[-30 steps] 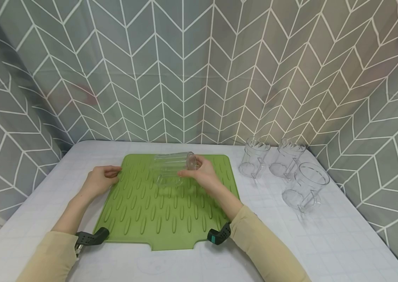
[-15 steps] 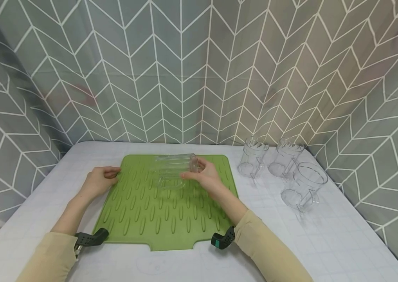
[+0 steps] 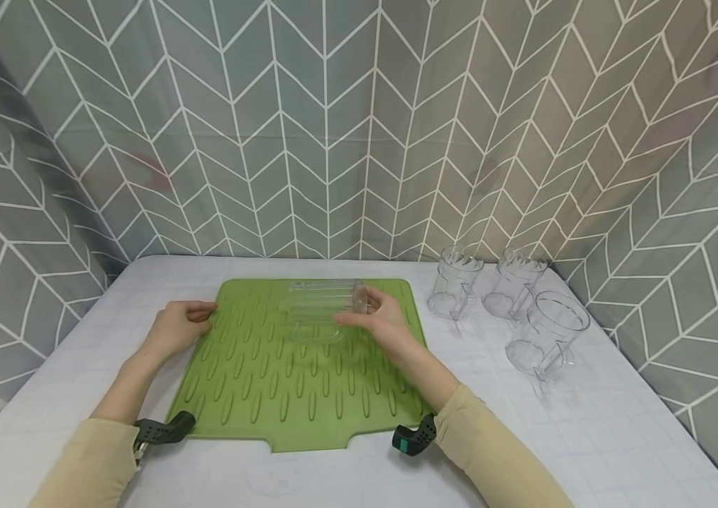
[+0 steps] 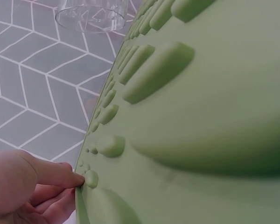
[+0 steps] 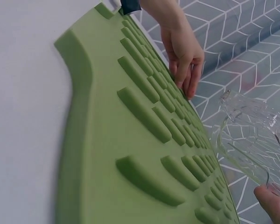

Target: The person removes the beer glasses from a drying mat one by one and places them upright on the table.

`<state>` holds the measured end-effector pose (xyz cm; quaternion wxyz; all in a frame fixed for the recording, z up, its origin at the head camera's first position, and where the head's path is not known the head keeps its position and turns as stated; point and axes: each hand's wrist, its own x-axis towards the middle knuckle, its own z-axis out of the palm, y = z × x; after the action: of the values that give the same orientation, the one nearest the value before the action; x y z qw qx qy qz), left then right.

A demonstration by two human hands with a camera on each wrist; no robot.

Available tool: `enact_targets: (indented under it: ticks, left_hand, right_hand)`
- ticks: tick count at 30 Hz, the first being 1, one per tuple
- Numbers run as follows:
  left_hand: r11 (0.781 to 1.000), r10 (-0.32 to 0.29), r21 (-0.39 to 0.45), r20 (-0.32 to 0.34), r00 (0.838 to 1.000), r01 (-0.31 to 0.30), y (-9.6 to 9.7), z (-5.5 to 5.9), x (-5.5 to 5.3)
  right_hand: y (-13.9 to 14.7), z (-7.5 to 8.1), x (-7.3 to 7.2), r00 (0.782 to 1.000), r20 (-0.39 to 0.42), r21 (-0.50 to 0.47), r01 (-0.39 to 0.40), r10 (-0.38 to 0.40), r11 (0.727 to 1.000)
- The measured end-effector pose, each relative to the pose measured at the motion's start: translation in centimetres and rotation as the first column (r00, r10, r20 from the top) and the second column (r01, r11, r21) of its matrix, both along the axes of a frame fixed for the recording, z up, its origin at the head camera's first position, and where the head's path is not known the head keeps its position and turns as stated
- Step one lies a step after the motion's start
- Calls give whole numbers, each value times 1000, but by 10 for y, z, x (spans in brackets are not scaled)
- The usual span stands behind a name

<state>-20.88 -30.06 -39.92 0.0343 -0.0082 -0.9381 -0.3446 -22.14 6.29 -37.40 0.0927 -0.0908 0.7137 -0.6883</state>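
Note:
A clear mug (image 3: 320,300) lies sideways in the air over the ribbed green drying mat (image 3: 314,423), its mouth facing left and its handle (image 3: 317,334) hanging below. At the base end my right hand (image 3: 390,328) holds it, with the thumb (image 5: 269,199) along the near side. My left hand (image 3: 174,330) pinches the mat's left edge, the thumb (image 4: 67,177) on top and the fingers curled beside and beneath the edge. The mug's open end (image 4: 91,18) shows at the top of the left wrist view.
Three more clear mugs stand upright at the right: one at the back (image 3: 454,286), one beside it (image 3: 514,286) and one nearer (image 3: 546,339). A white cloth (image 3: 479,402) covers the table. Grey chevron curtain (image 3: 327,127) hangs behind and on both sides.
My right hand has shifted a little to the right with the mug, which stays sideways over the mat. My left hand keeps its place on the mat's edge.

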Motion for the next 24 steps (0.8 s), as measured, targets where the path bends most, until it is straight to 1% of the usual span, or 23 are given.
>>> enact_targets:
  ticks: [4, 10, 17, 24]
  left_hand:
    - [1000, -2, -10, -4, 1000, 2, 0, 0, 0]
    - [1000, -9, -20, -7, 1000, 9, -2, -1, -2]
    - [1000, -12, -12, -1, 1000, 12, -1, -1, -2]
    - [1000, -15, -26, 6, 1000, 16, -1, 1, -3]
  right_hand:
    - [3, 0, 2, 1000, 7, 9, 15, -15, 1000]
    - [7, 1, 4, 999, -5, 20, 40, -40, 999]
    - [11, 2, 7, 999, 13, 0, 49, -49, 999]
    - [14, 1, 8, 999, 6, -32, 42, -42, 999]
